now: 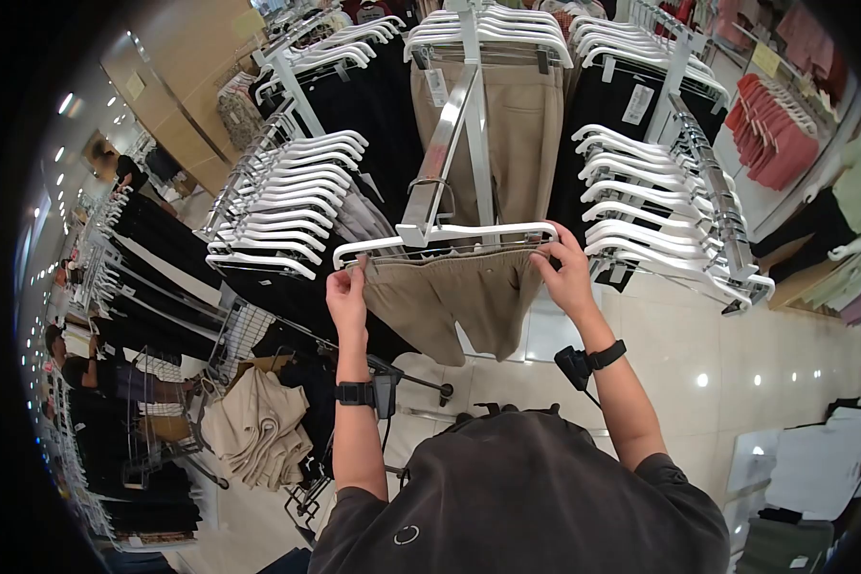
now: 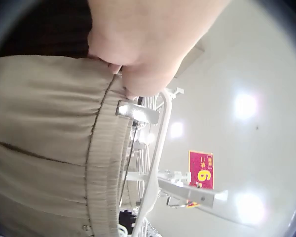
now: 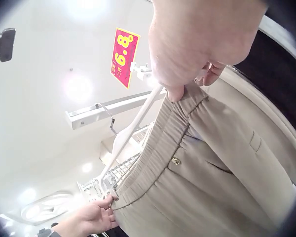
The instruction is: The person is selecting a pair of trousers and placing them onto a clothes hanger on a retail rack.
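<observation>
Elastic-waist khaki trousers [image 1: 445, 297] hang beneath a white hanger [image 1: 507, 231] in front of the rack's metal arm. My left hand [image 1: 347, 298] pinches the waistband at its left end. In the left wrist view a metal clip [image 2: 138, 111] grips the waistband [image 2: 106, 163] right beside that hand's fingers. At the other end my right hand [image 1: 568, 275] pinches the waistband corner, thumb in front; it hides the clip there. The waistband is stretched out between both hands, with a small button [image 3: 175, 161] showing in the right wrist view.
The metal rack arm [image 1: 440, 153] points toward me. Rails of white hangers with dark trousers [image 1: 292, 206] stand left and right [image 1: 641, 215]. Khaki trousers [image 1: 526, 124] hang behind. A pile of beige garments [image 1: 258, 426] lies on a cart at lower left.
</observation>
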The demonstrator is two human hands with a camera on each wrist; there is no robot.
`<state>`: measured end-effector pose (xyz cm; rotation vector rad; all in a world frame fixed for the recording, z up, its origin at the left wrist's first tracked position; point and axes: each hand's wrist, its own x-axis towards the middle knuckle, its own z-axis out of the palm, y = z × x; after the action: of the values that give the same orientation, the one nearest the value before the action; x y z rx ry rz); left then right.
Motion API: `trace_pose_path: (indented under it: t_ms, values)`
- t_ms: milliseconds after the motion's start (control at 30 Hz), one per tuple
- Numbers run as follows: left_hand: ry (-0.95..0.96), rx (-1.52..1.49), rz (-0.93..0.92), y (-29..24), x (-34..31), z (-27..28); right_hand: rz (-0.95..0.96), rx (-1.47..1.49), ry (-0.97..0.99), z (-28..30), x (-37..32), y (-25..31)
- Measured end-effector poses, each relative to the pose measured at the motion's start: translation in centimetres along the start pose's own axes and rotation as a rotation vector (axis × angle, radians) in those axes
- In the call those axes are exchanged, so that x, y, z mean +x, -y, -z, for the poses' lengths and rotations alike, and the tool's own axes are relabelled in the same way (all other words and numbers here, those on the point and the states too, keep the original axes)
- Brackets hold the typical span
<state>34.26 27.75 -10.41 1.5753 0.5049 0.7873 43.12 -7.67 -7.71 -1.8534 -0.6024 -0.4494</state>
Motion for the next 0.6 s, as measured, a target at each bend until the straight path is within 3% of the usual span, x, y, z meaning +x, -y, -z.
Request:
trace_pose_path:
  t_ms: [33, 100, 167, 233, 300, 367, 467, 567, 600]
  values:
    - [-0.086, 0.13, -0.048, -0.1, -0.7, -0.3, 0.004, 0.006, 0.001, 0.1, -0.2, 0.0]
    - [-0.292, 0.486, -0.527, -2.0, -3.7, -1.2, 0.013, 0.018, -0.007, 0.4, -0.3, 0.0]
    - [-0.091, 0.398, -0.662, -4.7, -7.3, -2.8, -0.01, 0.019, -0.014, 0.7, -0.6, 0.6]
    - [0.319, 0.317, -0.629, -7.2, -9.5, -5.3, -0.06, 0.052, -0.005, 1.0, -1.1, 1.3]
    - [0.479, 0.264, -0.894, -10.2, -9.5, -8.9, -0.005, 0.013, -0.005, 1.1, -1.5, 0.9]
    - [0.531, 0.356, -1.033, -12.9, -9.1, -11.9, -0.013, 0.008, -0.003, 1.3, -1.8, 1.4]
    - [0.57, 0.413, -1.147, -14.3, -7.8, -15.9, 0.01, -0.04, -0.003, 1.7, -2.3, 2.3]
    - [0.963, 0.594, -0.738, -13.6, -6.9, -17.6, 0.001, -0.032, 0.014, 2.2, -2.8, 2.4]
    - [0.902, 0.561, -0.799, -13.5, -6.8, -18.0, -0.018, -0.023, 0.024, 2.3, -2.9, 2.5]
